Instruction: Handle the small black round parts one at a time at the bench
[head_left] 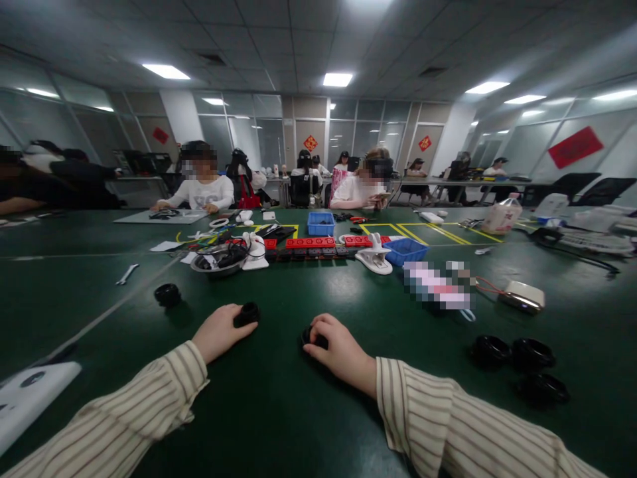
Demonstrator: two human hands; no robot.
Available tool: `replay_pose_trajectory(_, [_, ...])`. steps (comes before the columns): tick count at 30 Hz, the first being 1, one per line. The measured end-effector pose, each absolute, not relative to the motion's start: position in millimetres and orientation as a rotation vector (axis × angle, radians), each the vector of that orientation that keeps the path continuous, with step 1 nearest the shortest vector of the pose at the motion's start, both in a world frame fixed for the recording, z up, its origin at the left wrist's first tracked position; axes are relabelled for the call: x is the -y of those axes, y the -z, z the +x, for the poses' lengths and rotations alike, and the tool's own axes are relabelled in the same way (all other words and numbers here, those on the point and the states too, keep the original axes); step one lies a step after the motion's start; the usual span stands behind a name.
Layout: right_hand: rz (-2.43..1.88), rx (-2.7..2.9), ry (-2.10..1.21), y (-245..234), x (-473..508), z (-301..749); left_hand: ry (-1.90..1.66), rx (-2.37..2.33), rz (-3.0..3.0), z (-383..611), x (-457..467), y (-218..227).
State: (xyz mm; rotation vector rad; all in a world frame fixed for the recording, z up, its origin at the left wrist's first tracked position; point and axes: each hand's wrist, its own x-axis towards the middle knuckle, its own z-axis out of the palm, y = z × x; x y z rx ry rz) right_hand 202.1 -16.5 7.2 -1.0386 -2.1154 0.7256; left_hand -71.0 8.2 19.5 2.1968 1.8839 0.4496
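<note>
My left hand (219,332) rests on the green table (279,405) with its fingers closed on a small black round part (247,313). My right hand (341,352) lies a little to the right, fingers curled over another black round part (314,339) that mostly hides under them. Both arms wear striped sleeves. A third black round part (168,294) stands alone to the left of my left hand.
Three black rings (520,362) lie at the right. Further back are a metal bowl of cables (219,260), red blocks (311,243), blue bins (405,250), white clips (375,260), a wrench (127,273) and a white device (521,295). People sit across the table.
</note>
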Motion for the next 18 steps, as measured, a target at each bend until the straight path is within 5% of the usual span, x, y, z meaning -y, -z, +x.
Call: replay_pose_trajectory(18, [-1.006, 2.206, -0.692, -6.2, 15.7, 202.1, -0.379, -2.6, 1.581, -168.0, -54.5, -15.3])
